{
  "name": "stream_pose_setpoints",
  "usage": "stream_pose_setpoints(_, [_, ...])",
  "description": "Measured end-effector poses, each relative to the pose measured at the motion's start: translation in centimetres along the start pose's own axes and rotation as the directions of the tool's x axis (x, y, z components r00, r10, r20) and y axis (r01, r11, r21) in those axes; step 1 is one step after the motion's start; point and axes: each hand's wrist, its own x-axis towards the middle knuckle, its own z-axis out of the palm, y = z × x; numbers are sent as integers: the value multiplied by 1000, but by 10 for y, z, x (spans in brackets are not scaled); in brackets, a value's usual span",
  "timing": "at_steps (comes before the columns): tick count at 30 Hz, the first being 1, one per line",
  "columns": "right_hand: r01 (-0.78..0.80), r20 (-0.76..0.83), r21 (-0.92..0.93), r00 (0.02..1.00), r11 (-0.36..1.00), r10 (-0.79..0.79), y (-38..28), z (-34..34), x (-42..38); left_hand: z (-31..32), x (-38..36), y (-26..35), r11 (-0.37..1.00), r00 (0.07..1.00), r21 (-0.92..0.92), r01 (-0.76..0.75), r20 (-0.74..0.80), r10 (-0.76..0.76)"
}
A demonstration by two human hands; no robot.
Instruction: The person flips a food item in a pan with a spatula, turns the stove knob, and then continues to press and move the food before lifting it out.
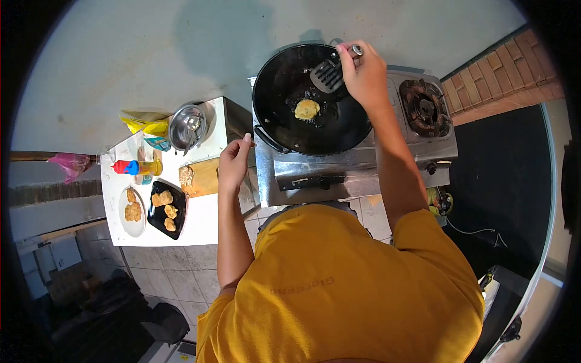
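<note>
Fritter (307, 109) lies in the wok (275, 78), left of the right hand (367, 71) and slightly nearer the body; sliding the slotted spatula (327, 76) low and flat fully beneath it would likely avoid tearing. Stretched well forward, the right arm has its hand closed around the spatula's grip, while the left hand (233, 166), half curled beside the loop handle (272, 140), may or may not hold something.
</note>
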Motion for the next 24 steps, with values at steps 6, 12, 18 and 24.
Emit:
stream_pose_setpoints(6, [13, -77, -232, 997, 973, -31, 17, 1, -19, -2, 2, -2, 1000, 1000, -4, -3, 24, 3])
stream_pose_setpoints(12, [34, -120, -169, 991, 985, -55, 12, 24, -22, 2, 1, 5, 998, 998, -38, -45, 40, 47])
stream_pose_setpoints(18, [29, -117, -204, 992, 978, -54, 8, 14, -10, 2, 2, 5, 997, 997, -49, -54, 54, 57])
stream_pose_setpoints(24, [62, -71, -371, 993, 927, -95, 12, 15, -13, 1, 2, 1, 998, 997, -24, -56, 44, 57])
